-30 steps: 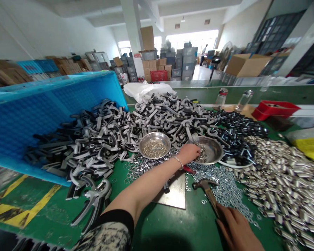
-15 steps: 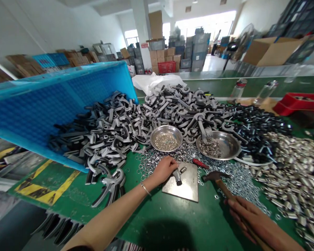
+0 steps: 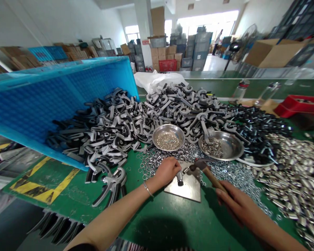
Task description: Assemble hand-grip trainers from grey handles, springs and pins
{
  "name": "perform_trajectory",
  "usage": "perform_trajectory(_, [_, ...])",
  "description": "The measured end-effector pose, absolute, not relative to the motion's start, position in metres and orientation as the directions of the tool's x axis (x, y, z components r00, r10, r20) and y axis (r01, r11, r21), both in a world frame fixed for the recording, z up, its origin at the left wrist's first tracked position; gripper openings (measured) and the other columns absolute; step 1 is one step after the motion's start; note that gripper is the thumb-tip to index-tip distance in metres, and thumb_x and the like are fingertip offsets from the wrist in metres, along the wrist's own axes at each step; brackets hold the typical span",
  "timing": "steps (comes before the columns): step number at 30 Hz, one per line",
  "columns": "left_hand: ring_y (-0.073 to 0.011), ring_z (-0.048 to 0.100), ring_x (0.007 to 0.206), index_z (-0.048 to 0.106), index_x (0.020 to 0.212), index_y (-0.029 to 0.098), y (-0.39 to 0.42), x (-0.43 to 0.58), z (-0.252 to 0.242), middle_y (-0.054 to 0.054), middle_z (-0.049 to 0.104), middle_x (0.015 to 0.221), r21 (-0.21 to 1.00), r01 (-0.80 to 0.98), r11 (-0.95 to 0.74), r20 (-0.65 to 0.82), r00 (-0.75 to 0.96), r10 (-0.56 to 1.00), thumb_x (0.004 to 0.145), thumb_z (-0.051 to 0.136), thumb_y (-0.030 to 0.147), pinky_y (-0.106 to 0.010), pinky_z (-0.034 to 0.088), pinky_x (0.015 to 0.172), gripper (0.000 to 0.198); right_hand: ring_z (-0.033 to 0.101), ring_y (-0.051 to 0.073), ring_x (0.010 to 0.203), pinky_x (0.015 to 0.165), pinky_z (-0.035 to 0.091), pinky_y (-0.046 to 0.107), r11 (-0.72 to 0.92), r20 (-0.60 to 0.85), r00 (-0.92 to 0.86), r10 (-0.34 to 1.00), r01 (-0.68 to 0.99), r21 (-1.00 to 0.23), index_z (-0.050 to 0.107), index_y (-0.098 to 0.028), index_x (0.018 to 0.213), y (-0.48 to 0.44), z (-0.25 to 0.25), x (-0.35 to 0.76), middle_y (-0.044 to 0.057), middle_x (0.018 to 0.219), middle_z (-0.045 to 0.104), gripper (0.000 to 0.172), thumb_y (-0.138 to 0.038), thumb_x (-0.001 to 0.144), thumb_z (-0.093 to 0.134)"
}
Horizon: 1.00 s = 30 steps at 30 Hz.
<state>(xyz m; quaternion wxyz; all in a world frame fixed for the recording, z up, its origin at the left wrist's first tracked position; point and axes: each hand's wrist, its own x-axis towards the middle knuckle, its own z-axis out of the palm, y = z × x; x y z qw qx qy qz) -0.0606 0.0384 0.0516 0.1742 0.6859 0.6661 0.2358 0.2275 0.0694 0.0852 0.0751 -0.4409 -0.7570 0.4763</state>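
My left hand is closed on a grey handle piece with a black end, pressing it down on a flat metal plate. A small shiny metal sleeve shows beside the piece, near my fingertips. My right hand is wrapped round the wooden shaft of a hammer. The hammer's head hangs over the plate's right edge, close to the sleeve. Behind the plate stand a steel bowl of small metal bits and a second steel bowl holding pins.
A tipped blue crate spills grey and black handles across the left and back. An assembled hand grip lies at left. Loose rings, a heap of metal sleeves and black-headed screws cover the right side. A red tray sits beyond.
My right hand has brought the hammer left and up, so its head is now over the plate next to the handle piece. My left hand stays on the piece.
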Motion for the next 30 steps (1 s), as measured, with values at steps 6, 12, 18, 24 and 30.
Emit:
perform_trajectory(6, [-0.0327, 0.051, 0.116, 0.056, 0.123, 0.014, 0.020, -0.059, 0.057, -0.016, 0.059, 0.121, 0.398, 0.894, -0.204, 0.152, 0.155, 0.976, 0.081, 0.069, 0.054, -0.050, 0.035, 0.103, 0.061, 0.067, 0.023, 0.078, 0.070, 0.051, 0.033, 0.298, -0.251, -0.643, 0.724, 0.620, -0.726, 0.058, -0.024, 0.122, 0.060, 0.102, 0.219, 0.005, 0.088, 0.072, 0.042, -0.052, 0.098, 0.038])
perform_trajectory(12, [-0.0371, 0.046, 0.126, 0.016, 0.152, 0.010, 0.001, -0.057, 0.046, -0.019, 0.056, 0.129, 0.553, 0.833, -0.018, -0.004, 0.024, 1.000, 0.072, 0.080, 0.041, -0.053, 0.031, 0.110, 0.107, 0.069, 0.026, 0.085, 0.078, 0.051, 0.036, 0.387, -0.216, -0.651, 0.728, 0.650, -0.654, 0.057, -0.023, 0.121, 0.057, 0.108, 0.193, 0.009, 0.098, 0.073, 0.041, -0.050, 0.099, 0.035])
perform_trajectory(18, [-0.0391, 0.042, 0.133, 0.015, 0.154, 0.012, -0.004, -0.052, 0.048, -0.019, 0.055, 0.134, 0.576, 0.817, 0.007, -0.044, 0.023, 0.999, 0.072, 0.080, 0.036, -0.055, 0.026, 0.113, 0.108, 0.070, 0.027, 0.078, 0.071, 0.056, 0.039, 0.359, -0.246, -0.610, 0.754, 0.695, -0.623, 0.061, -0.020, 0.110, 0.082, 0.064, 0.197, 0.009, 0.087, 0.073, 0.045, -0.049, 0.100, 0.029])
perform_trajectory(24, [-0.0345, 0.041, 0.135, 0.026, 0.152, 0.016, 0.015, -0.082, 0.084, -0.019, 0.046, 0.146, 0.560, 0.811, -0.166, 0.134, 0.109, 0.985, 0.082, 0.067, 0.056, -0.051, 0.029, 0.114, 0.091, 0.053, 0.031, 0.124, 0.103, 0.045, 0.049, 0.845, 0.326, -0.782, 0.531, 0.459, -0.275, 0.051, -0.022, 0.140, 0.096, 0.024, 0.170, 0.014, 0.136, 0.057, 0.045, -0.020, 0.095, 0.044])
perform_trajectory(30, [-0.0263, 0.060, 0.111, 0.065, 0.117, 0.016, 0.101, -0.209, 0.131, -0.012, 0.068, 0.115, 0.300, 0.939, 0.166, 0.213, -0.236, 0.948, 0.092, 0.055, 0.026, -0.040, 0.043, 0.100, 0.028, 0.064, 0.030, 0.094, 0.085, 0.054, 0.046, 0.921, 0.234, -0.891, 0.389, 0.364, -0.141, 0.068, -0.022, 0.103, 0.102, 0.019, 0.132, 0.010, 0.102, 0.070, 0.022, -0.013, 0.085, 0.059])
